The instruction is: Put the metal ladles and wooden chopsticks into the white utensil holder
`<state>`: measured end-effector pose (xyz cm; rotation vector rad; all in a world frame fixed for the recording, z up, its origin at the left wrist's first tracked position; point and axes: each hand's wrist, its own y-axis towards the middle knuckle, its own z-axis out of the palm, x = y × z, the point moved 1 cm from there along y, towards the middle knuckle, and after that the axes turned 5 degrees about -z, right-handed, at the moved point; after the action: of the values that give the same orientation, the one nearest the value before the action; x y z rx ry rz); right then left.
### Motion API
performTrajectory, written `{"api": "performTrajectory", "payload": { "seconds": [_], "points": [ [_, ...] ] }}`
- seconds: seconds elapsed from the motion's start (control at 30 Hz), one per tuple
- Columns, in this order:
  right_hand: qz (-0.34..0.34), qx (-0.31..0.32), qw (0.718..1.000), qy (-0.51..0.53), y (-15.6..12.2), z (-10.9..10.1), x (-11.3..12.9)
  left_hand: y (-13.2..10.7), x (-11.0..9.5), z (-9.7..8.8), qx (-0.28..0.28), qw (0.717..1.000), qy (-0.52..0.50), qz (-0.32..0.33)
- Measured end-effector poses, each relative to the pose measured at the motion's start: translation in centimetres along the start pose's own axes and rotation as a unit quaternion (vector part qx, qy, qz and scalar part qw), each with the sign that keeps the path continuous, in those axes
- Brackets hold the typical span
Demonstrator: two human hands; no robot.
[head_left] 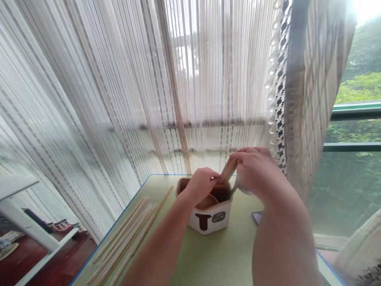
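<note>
A white holder box point(210, 220) with a brown inner insert stands on the pale green table point(214, 258). My left hand point(200, 186) grips its near rim, fingers curled over the edge. My right hand point(256, 169) is closed on a small bundle of wooden chopsticks point(228, 171), which slant down into the holder. Several more long chopsticks point(127, 238) lie loose on the table to the left of the holder, apart from both hands.
A dark phone point(256, 217) lies on the table to the right, partly behind my right arm. Sheer striped curtains point(149, 99) hang just behind the table. A window with green outside is on the right. A white shelf point(26, 222) and red floor lie lower left.
</note>
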<state>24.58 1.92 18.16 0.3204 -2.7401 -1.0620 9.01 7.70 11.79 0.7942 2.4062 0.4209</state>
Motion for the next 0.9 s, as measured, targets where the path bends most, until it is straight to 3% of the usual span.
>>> {"api": "performTrajectory", "payload": {
  "seconds": [0.3, 0.4, 0.5, 0.6, 0.7, 0.8, 0.9],
  "points": [
    [-0.022, -0.033, 0.999, -0.025, -0.4, 0.3, -0.2, -0.3, -0.8, -0.1, 0.016, 0.999, 0.050, -0.004],
    [-0.051, -0.077, 0.996, -0.007, -0.4, -0.1, 0.5, -1.1, -1.3, -1.6, 0.017, 0.998, 0.039, -0.049],
    [-0.083, -0.108, 0.989, 0.054, -0.9, -1.5, 2.4, -3.0, -1.2, -4.3, 0.002, 0.994, 0.030, -0.105],
    [-0.098, -0.112, 0.983, 0.108, -1.7, -3.1, 5.2, -6.8, 0.4, -7.1, -0.059, 0.983, 0.046, -0.169],
    [-0.134, -0.112, 0.970, 0.167, -2.4, -4.1, 8.4, -12.7, 3.3, -8.5, -0.133, 0.950, 0.128, -0.251],
    [-0.197, -0.082, 0.951, 0.223, -3.2, -4.1, 11.6, -19.5, 6.2, -8.0, -0.120, 0.917, 0.176, -0.337],
    [-0.230, -0.055, 0.931, 0.276, -4.7, -2.9, 14.3, -25.0, 7.9, -6.6, -0.124, 0.896, 0.198, -0.378]
  ]
}}
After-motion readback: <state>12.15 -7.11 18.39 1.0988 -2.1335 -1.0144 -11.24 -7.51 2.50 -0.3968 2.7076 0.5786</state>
